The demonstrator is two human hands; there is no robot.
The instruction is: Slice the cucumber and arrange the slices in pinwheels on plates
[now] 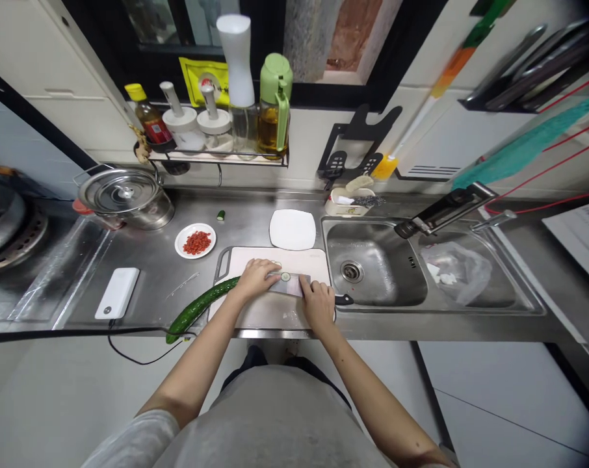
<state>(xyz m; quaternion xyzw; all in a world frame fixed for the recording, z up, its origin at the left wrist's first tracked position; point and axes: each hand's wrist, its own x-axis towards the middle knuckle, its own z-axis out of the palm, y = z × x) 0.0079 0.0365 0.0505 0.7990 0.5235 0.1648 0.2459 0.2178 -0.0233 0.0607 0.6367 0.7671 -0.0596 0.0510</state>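
A long green cucumber (197, 309) lies slantwise across the left part of a pale cutting board (270, 312), its tail hanging past the counter edge. My left hand (256, 277) is curled over the cucumber's right end, holding it down. My right hand (317, 302) grips the handle of a cleaver (288, 284) whose flat blade lies next to the left hand. A cut cucumber slice (285, 277) sits on the blade.
Behind the board are a white square plate (292, 229) and a small dish of red berries (196, 241). A steel pot (126, 197), a white power bank (117, 293), the sink (372, 266) on the right and a condiment rack (216, 140) surround them.
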